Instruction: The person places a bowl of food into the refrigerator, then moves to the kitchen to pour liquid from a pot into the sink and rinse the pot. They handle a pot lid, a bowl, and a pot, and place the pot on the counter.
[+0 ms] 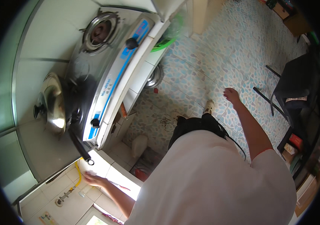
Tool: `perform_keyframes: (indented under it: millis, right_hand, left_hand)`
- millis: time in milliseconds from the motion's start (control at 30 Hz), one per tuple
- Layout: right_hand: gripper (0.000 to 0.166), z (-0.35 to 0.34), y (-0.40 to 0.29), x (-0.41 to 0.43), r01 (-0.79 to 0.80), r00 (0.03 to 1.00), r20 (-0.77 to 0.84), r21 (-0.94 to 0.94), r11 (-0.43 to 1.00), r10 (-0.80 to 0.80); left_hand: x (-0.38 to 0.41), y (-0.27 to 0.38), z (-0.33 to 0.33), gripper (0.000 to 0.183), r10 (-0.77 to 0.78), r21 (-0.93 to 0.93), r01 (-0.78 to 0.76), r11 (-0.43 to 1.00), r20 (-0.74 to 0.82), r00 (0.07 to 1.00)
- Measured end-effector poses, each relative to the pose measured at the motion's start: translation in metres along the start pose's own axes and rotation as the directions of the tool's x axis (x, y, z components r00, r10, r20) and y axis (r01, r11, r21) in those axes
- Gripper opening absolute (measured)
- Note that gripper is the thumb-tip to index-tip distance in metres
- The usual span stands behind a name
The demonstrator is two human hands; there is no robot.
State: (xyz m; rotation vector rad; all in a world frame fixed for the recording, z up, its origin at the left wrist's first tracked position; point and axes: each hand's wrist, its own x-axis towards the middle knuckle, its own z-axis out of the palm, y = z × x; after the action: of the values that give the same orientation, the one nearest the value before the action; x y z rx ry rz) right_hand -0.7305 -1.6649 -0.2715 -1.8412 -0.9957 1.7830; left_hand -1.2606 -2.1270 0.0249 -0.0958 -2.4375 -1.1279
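Observation:
My left hand [94, 179] is over the white tiled counter [129, 184], near the end of a black pan handle [80, 147]. A pale blur lies at its fingers, and I cannot tell whether it holds anything. A knife-like tool with a red handle [124, 187] lies on the counter close to my left wrist. Out to the other side, my right hand [232, 96] hangs above the patterned floor, its fingers loosely bent and nothing visible in them. On the steel two-burner gas stove [85, 66] stands a dark pan under a shiny domed lid [54, 105].
The far burner [101, 31] carries no pot. Below the counter are a green-rimmed basin [164, 45] and a metal bowl [155, 77]. A yellow gas hose [78, 174] runs along the wall. Black furniture with thin legs [295, 81] stands on my right.

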Motion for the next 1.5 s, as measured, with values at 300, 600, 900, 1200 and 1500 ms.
perform_keyframes:
  millis: [300, 600, 900, 1200, 1500]
  right_hand:
    - [0.028, 0.096, 0.049, 0.04, 0.278, 0.946, 0.222, -0.177, 0.944, -0.237]
    - [0.03, 0.065, 0.16, 0.026, 0.151, 0.988, 0.095, -0.391, 0.908, -0.124]
    - [0.028, 0.059, 0.237, 0.046, -0.378, 0.92, -0.18, -0.18, 0.908, 0.347]
    - [0.026, 0.075, 0.268, 0.056, -0.496, 0.865, -0.197, -0.204, 0.844, 0.461]
    - [0.027, 0.081, 0.272, 0.061, -0.532, 0.843, -0.22, -0.194, 0.824, 0.491]
  left_hand:
    - [-0.27, -0.029, 0.154, 0.031, -0.679, 0.449, 0.606, 0.656, 0.701, 0.217]
    - [-0.297, -0.188, 0.432, 0.021, -0.689, 0.611, 0.476, 0.633, 0.724, -0.014]
    - [-0.23, -0.383, 0.656, 0.02, -0.599, 0.426, 0.54, 0.726, 0.778, 0.191]
    - [-0.15, -0.481, 0.764, 0.047, -0.416, 0.233, 0.431, 0.872, 0.817, 0.4]
    - [-0.188, -0.458, 0.792, 0.018, -0.586, 0.327, 0.787, 0.523, 0.808, 0.054]
